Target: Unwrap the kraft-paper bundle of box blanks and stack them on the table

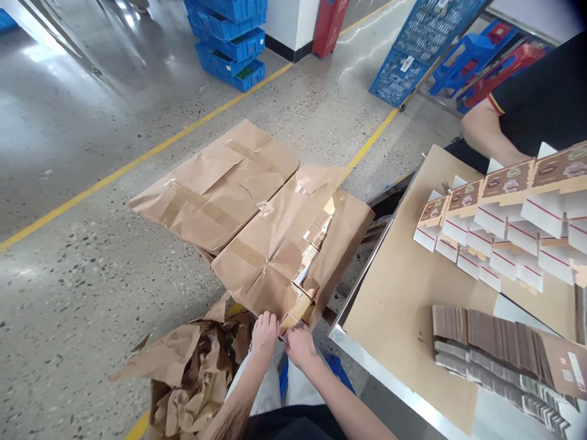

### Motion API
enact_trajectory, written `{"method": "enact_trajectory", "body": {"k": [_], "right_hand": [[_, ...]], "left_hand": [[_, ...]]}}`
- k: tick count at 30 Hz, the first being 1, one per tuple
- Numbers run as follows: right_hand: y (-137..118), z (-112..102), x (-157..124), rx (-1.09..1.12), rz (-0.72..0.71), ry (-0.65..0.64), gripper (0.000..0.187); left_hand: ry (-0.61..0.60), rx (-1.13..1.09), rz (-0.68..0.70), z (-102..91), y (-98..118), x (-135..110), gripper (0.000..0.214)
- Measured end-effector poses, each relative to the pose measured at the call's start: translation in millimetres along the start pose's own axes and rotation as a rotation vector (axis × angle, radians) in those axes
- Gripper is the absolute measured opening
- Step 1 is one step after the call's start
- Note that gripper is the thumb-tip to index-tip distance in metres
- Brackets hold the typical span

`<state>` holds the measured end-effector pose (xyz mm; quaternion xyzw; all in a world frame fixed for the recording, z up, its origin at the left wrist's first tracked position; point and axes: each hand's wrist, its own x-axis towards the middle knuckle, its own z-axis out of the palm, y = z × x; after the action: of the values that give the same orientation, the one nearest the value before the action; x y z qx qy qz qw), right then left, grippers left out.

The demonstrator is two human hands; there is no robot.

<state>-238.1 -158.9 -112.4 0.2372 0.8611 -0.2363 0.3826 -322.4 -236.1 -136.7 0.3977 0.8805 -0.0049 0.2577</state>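
We've got blue crates stacked on the floor, crumpled brown paper by our feet, and folded cartons lined up on the table beside a co-worker's arm

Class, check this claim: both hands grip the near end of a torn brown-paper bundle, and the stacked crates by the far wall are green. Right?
Not quite. The head view shows the crates are blue. Left hand and right hand do grip the torn bundle.

Brown-paper bundle hiding most of its flat boxes, only edges showing through the torn side, both hands' fingertips tucked under the paper's near edge, co-worker's arm cut off at the top right, printing on the carton labels too small to read.
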Motion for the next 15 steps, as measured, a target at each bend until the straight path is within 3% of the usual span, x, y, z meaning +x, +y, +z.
{"method": "enact_trajectory", "body": {"k": [6, 9, 11, 13, 15], "right_hand": [[-4, -3, 1, 0.017, -0.035, -0.019, 0.024], [-5, -3, 5, -0.005, -0.03, -0.053, 0.022], [-5, -2, 9, -0.015, -0.015, -0.074, 0.022], [-6, 0, 12, -0.01, -0.009, -0.087, 0.023], [-8, 1, 13, 0.008, -0.006, -0.087, 0.023]], "left_hand": [[0.019, -0.075, 0.003, 11.7, 8, -1, 0.018], [0.07, -0.164, -0.057, -0.2, -17, -4, 0.018], [0.178, -0.209, -0.199, -28.5, -54, -1, 0.02], [0.322, -0.24, -0.343, -70.8, -99, 10, 0.022], [0.394, -0.287, -0.324, -115.5, -137, 32, 0.023]]}}
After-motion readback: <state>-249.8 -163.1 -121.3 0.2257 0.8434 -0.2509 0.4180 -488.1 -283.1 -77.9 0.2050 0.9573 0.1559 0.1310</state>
